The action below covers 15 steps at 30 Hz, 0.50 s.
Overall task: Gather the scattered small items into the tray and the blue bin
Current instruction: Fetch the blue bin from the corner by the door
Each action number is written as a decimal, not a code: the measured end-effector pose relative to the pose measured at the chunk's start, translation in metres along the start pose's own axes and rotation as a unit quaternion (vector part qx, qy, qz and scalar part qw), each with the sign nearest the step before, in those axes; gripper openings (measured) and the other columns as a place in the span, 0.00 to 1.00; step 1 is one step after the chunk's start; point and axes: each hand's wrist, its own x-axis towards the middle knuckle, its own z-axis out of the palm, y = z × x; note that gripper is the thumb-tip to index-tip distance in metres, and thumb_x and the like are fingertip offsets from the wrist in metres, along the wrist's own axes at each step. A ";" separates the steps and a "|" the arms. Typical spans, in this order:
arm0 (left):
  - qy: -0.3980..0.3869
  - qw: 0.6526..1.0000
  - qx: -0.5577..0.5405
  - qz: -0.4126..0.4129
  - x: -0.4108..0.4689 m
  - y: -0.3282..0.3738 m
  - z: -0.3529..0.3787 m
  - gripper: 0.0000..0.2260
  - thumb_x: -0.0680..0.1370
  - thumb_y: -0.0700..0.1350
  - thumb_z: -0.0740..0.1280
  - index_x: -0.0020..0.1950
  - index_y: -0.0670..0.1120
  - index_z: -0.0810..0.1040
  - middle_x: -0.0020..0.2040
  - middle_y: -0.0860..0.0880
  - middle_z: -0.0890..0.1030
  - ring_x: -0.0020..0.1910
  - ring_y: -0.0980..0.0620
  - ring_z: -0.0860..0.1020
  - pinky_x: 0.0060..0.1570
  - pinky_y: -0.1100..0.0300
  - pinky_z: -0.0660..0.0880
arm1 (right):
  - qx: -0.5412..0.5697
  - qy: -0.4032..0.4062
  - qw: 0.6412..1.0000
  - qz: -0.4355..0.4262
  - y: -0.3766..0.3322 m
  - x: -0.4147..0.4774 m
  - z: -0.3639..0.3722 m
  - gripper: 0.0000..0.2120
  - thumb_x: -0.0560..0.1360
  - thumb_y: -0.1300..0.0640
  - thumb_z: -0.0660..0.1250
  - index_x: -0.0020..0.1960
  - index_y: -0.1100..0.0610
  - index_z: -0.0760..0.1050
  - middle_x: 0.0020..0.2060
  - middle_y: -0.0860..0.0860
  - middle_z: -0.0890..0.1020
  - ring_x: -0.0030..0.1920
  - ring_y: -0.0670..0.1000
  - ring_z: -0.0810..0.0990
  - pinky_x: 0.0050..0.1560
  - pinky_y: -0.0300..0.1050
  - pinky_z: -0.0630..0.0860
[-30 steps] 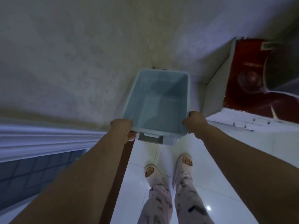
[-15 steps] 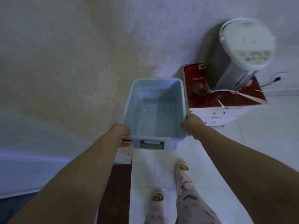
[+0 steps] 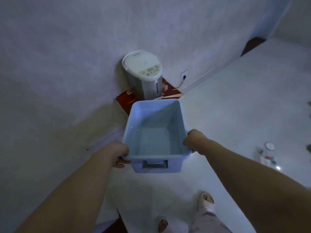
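Observation:
I carry an empty blue bin (image 3: 156, 125) in front of me above the white floor. My left hand (image 3: 117, 153) grips its near left rim and my right hand (image 3: 193, 140) grips its near right rim, fingers curled under the edge. Nothing lies inside the bin. At the right edge of the view several small items (image 3: 267, 157) lie scattered on the floor, blurred, among them a round white lid-like thing (image 3: 270, 146).
A white electric water boiler (image 3: 144, 76) stands on a red box (image 3: 127, 101) against the wall just beyond the bin, its cord running to a wall socket (image 3: 184, 75). My slippered feet (image 3: 207, 200) stand on white tiles. Open floor stretches to the right.
The view has swung to the right with the bin held in both hands. The boiler now lies straight behind the bin, and scattered items have come into view at the right.

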 end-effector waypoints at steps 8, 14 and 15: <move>-0.043 0.986 0.140 0.086 -0.032 0.113 0.117 0.03 0.76 0.34 0.57 0.45 0.40 0.68 0.35 0.41 0.81 0.25 0.50 0.81 0.37 0.60 0.76 | 0.107 0.090 0.986 0.092 0.124 -0.024 -0.097 0.12 0.74 0.64 0.60 0.55 0.67 0.74 0.45 0.62 0.81 0.48 0.64 0.84 0.51 0.58 0.81; -0.071 0.960 0.230 0.141 -0.084 0.183 0.240 0.05 0.77 0.34 0.56 0.48 0.41 0.69 0.38 0.41 0.81 0.19 0.53 0.79 0.34 0.59 0.76 | 0.166 0.144 0.962 0.159 0.238 -0.046 -0.171 0.13 0.73 0.65 0.60 0.55 0.68 0.74 0.37 0.60 0.78 0.48 0.64 0.83 0.49 0.59 0.81; -0.077 0.956 0.243 0.147 -0.093 0.191 0.258 0.05 0.77 0.34 0.56 0.47 0.41 0.69 0.38 0.41 0.80 0.18 0.53 0.78 0.32 0.60 0.75 | 0.167 0.153 0.959 0.168 0.253 -0.050 -0.182 0.12 0.73 0.64 0.60 0.55 0.67 0.74 0.41 0.61 0.80 0.49 0.64 0.83 0.49 0.59 0.81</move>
